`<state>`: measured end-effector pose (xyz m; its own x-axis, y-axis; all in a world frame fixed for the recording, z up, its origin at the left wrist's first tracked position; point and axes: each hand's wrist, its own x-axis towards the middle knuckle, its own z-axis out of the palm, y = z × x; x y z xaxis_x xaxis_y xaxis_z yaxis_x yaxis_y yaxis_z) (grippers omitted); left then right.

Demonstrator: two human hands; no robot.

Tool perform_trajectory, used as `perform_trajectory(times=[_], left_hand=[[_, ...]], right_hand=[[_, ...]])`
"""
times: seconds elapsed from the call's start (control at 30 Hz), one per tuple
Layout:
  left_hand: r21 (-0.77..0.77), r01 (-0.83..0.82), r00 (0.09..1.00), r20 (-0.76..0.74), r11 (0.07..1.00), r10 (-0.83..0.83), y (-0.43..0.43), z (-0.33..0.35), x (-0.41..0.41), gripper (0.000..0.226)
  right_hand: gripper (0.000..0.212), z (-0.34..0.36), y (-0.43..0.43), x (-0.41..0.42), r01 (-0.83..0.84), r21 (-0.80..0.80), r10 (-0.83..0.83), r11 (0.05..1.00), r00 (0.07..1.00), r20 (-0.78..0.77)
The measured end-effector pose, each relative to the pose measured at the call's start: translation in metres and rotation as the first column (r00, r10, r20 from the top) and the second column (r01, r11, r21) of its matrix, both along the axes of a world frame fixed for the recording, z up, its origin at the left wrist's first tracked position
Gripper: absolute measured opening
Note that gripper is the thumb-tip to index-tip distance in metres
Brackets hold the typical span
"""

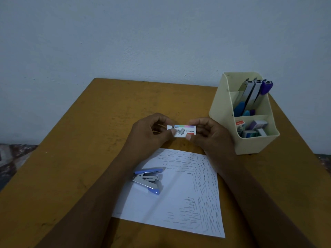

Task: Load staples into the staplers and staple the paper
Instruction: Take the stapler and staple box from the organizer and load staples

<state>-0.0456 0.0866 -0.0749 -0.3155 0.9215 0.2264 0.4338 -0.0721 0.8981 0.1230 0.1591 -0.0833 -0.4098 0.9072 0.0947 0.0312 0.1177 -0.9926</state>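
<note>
Between two hands (148, 134) (211, 136) — one staple box (186, 131)

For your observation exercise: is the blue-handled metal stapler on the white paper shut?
No, the blue-handled metal stapler lies hinged open on the white paper sheet.

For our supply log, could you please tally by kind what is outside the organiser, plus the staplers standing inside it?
Staplers: 4, the open blue stapler lying on the paper, and what look like 3 upright staplers in the organiser
Staple boxes: 1, the staple box pinched between left hand and right hand
Paper sheets: 1
Organisers: 1
Total: 7
</note>
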Motion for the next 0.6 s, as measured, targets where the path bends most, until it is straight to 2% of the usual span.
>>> perform_trajectory(times=[0.23,0.43,0.6], left_hand=[[-0.001,-0.074,0.997,0.031,0.997,0.074,0.001,0.0009,-0.001,0.039],[0.003,-0.056,0.998,0.013,0.998,0.056,-0.0001,-0.0023,-0.0033,0.028],[0.07,-0.013,0.988,-0.152,0.997,0.024,0.0003,-0.0067,-0.004,0.016]], right_hand=[[0.026,0.0009,-0.0014,0.0002,0.014,-0.013,-0.013,1.0,1.0,0.025],[0.026,0.0019,-0.001,0.0003,0.029,-0.027,-0.028,0.999,0.999,0.03],[0.027,0.0012,-0.0008,0.0001,0.035,-0.027,-0.034,0.999,0.999,0.039]])
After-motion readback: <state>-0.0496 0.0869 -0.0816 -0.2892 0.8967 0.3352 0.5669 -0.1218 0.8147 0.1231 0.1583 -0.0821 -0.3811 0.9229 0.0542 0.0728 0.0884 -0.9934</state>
